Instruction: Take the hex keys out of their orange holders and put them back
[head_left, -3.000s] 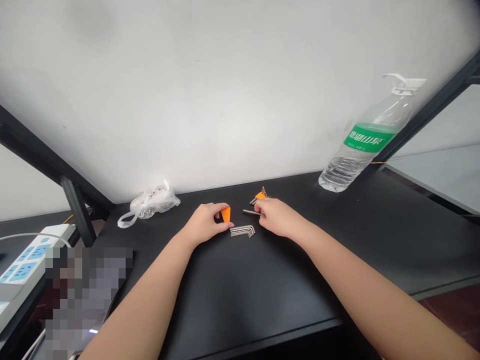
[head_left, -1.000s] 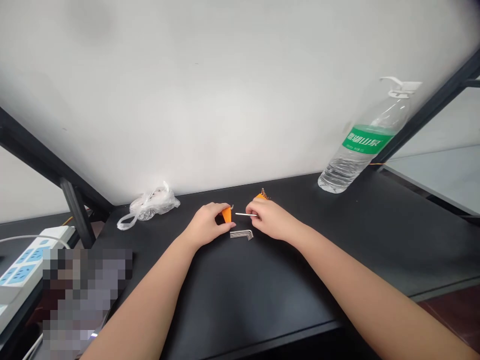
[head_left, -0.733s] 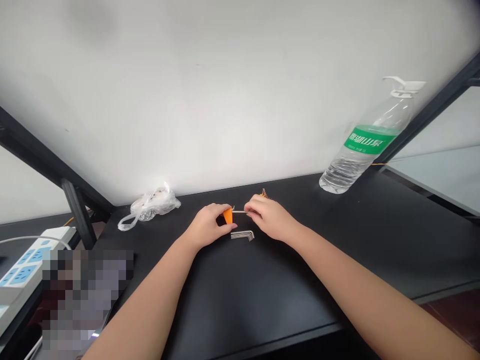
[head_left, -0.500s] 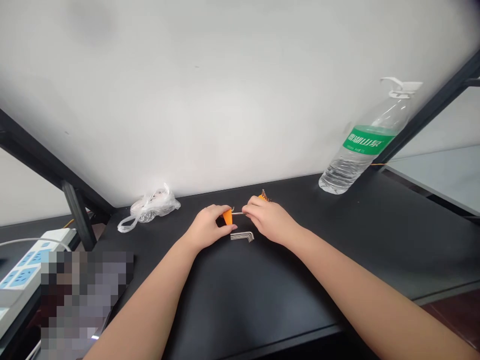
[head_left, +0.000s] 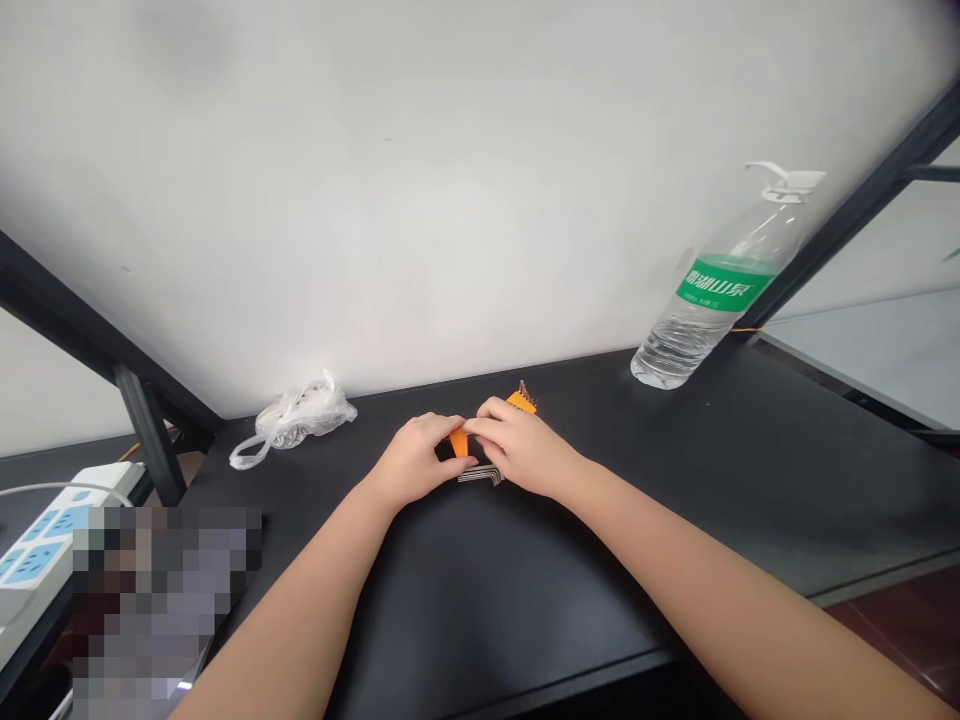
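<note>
Between the thumb and fingers of my left hand [head_left: 415, 458] is a small orange holder [head_left: 459, 441]. My right hand [head_left: 523, 446] is closed at the holder's right side, its fingertips at the upper edge; what they pinch is mostly hidden. Several silver L-shaped hex keys [head_left: 480, 475] lie in a row on the black table just below the hands. Behind my right hand sits a second orange holder [head_left: 521, 402] with small dark bits standing in it.
A large water bottle [head_left: 709, 290] with a green label stands at the back right. A clear plastic bag [head_left: 304, 412] lies at the back left. At the far left is a white power strip [head_left: 56, 530], beside a blurred-out area. Black metal posts rise on both sides.
My right hand has moved left, up to the orange holder in my left hand. The metal rod that showed between the hands is now mostly hidden. The view has shifted slightly.
</note>
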